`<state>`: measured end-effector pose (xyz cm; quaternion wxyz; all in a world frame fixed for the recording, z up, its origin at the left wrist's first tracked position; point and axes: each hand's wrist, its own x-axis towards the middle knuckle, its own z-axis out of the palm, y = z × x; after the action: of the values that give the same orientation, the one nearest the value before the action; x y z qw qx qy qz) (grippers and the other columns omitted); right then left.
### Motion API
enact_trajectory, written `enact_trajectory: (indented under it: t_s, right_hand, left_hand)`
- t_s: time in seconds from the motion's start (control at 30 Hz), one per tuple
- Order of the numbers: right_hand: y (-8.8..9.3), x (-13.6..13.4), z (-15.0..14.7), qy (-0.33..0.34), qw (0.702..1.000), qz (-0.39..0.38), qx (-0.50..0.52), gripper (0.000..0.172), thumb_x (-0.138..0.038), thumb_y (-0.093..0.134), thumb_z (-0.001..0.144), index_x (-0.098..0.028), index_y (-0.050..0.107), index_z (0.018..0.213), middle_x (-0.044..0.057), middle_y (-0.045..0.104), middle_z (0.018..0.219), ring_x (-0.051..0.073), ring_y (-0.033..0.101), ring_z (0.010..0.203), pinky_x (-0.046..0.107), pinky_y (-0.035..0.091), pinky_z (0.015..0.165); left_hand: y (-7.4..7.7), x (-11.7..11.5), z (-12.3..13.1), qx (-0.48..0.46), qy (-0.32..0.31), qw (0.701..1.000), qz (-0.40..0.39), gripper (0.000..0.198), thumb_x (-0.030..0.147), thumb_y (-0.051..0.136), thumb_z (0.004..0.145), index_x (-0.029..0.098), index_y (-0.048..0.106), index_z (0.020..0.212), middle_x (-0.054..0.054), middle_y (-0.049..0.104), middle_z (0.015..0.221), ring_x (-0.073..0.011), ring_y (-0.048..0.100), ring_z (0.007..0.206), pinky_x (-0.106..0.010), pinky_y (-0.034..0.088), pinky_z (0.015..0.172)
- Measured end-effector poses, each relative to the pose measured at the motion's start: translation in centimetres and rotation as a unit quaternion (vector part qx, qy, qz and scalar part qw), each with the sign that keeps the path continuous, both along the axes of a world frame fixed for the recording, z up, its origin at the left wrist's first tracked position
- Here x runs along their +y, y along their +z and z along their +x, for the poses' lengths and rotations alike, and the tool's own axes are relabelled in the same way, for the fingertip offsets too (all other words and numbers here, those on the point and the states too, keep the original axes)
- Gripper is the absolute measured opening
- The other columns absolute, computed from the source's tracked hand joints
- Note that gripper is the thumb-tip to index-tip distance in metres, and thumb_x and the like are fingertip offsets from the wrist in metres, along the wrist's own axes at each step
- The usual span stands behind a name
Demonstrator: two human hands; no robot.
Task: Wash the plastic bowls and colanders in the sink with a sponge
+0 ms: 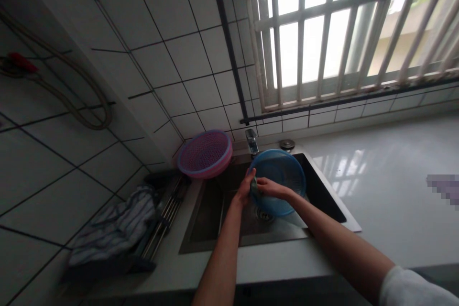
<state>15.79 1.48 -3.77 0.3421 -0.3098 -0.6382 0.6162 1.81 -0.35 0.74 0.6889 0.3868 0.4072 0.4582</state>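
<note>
A round blue plastic basin is held tilted over the sink, its open side facing me. My left hand is closed around the basin's left rim, thumb on top. My right hand reaches across the basin to that same rim, fingers closed on a small greenish pad. Whether the pad is a sponge or a folded cloth is too dim to tell. Both hands are close together, and the fingers of my left hand are partly hidden behind the rim.
A chrome faucet stands behind the basin. Pink colanders rest at the sink's back left corner. A metal rack and a striped cloth lie farther left. White countertop stretches right, below a barred window.
</note>
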Motion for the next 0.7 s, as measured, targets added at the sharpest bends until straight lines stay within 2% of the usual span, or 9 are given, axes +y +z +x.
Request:
enact_trajectory:
  t_s: [0.13,0.2,0.27,0.33,0.4,0.47,0.57,0.63,0.7]
  right_hand:
    - [1.0,1.5,1.3,-0.267,0.952,0.147,-0.018,0.023,-0.039,0.055,0.092,-0.019,0.066,0.089,0.006,0.067,0.092,0.021,0.058,0.086,0.033,0.046,0.08]
    - [1.2,1.8,1.7,-0.298,0.936,0.185,-0.038,0.017,-0.033,0.057,0.089,-0.02,0.067,0.084,0.007,0.068,0.093,0.023,0.058,0.089,0.035,0.046,0.085]
    - [0.9,1.5,1.7,-0.215,0.959,0.174,-0.057,0.016,-0.032,0.061,0.086,-0.021,0.067,0.078,0.007,0.067,0.085,0.022,0.058,0.082,0.034,0.046,0.082]
    - [0.2,0.9,1.4,-0.057,0.989,0.11,-0.078,0.018,-0.034,0.064,0.085,-0.02,0.068,0.074,0.005,0.065,0.076,0.02,0.057,0.071,0.033,0.046,0.073]
    - [-0.6,0.3,1.0,0.086,0.991,0.038,-0.098,0.02,-0.037,0.066,0.084,-0.019,0.07,0.076,0.005,0.064,0.072,0.018,0.056,0.063,0.031,0.045,0.065]
    - [-0.9,0.1,0.8,0.136,0.986,0.007,-0.097,0.024,-0.041,0.069,0.082,-0.018,0.071,0.077,0.004,0.063,0.069,0.016,0.053,0.059,0.029,0.043,0.06]
    - [-0.4,0.5,0.9,0.013,0.999,0.037,-0.023,0.033,-0.05,0.069,0.083,-0.017,0.071,0.081,0.002,0.063,0.073,0.015,0.052,0.063,0.027,0.042,0.061]
    - [0.5,1.0,1.2,-0.121,0.99,0.066,0.036,0.038,-0.055,0.067,0.084,-0.017,0.071,0.086,0.002,0.066,0.08,0.016,0.055,0.071,0.027,0.044,0.065]
    - [1.4,1.3,1.6,-0.205,0.974,0.076,0.065,0.039,-0.056,0.065,0.084,-0.017,0.071,0.087,0.003,0.068,0.085,0.018,0.058,0.078,0.028,0.046,0.069]
  left_hand:
    - [0.2,-0.3,1.0,-0.028,-0.065,0.997,0.016,0.065,0.054,0.076,0.089,0.024,0.058,0.145,-0.011,0.076,0.122,-0.0294,0.072,0.115,-0.044,0.056,0.102]
    - [0.1,-0.3,1.0,-0.029,-0.079,0.996,0.027,0.067,0.054,0.076,0.09,0.024,0.057,0.146,-0.012,0.074,0.129,-0.0314,0.069,0.122,-0.047,0.052,0.108]
    - [0.0,-0.3,0.6,-0.012,-0.068,0.997,0.042,0.068,0.055,0.078,0.088,0.023,0.06,0.144,-0.013,0.072,0.133,-0.0324,0.066,0.127,-0.047,0.049,0.112]
    - [-0.1,-0.3,0.2,0.01,-0.05,0.997,0.049,0.068,0.058,0.08,0.085,0.022,0.063,0.14,-0.014,0.072,0.132,-0.0334,0.064,0.129,-0.046,0.047,0.113]
    - [-0.1,-0.3,-0.1,0.022,-0.04,0.998,0.045,0.068,0.06,0.081,0.083,0.022,0.066,0.137,-0.014,0.073,0.129,-0.0339,0.064,0.128,-0.045,0.048,0.112]
    - [0.1,-0.2,-0.2,0.017,-0.037,0.999,0.035,0.066,0.06,0.081,0.083,0.022,0.067,0.136,-0.014,0.075,0.125,-0.0333,0.067,0.125,-0.043,0.051,0.108]
    - [0.3,-0.2,0.0,-0.002,-0.047,0.999,0.019,0.065,0.06,0.078,0.085,0.019,0.068,0.134,-0.014,0.076,0.119,-0.0324,0.071,0.116,-0.042,0.056,0.102]
    - [0.4,-0.2,0.4,-0.02,-0.066,0.998,0.016,0.065,0.06,0.077,0.086,0.018,0.067,0.136,-0.014,0.076,0.12,-0.0321,0.072,0.114,-0.043,0.056,0.101]
    - [0.4,-0.2,0.6,-0.033,-0.083,0.996,0.029,0.066,0.058,0.077,0.087,0.02,0.064,0.14,-0.014,0.075,0.126,-0.0312,0.071,0.117,-0.043,0.055,0.103]
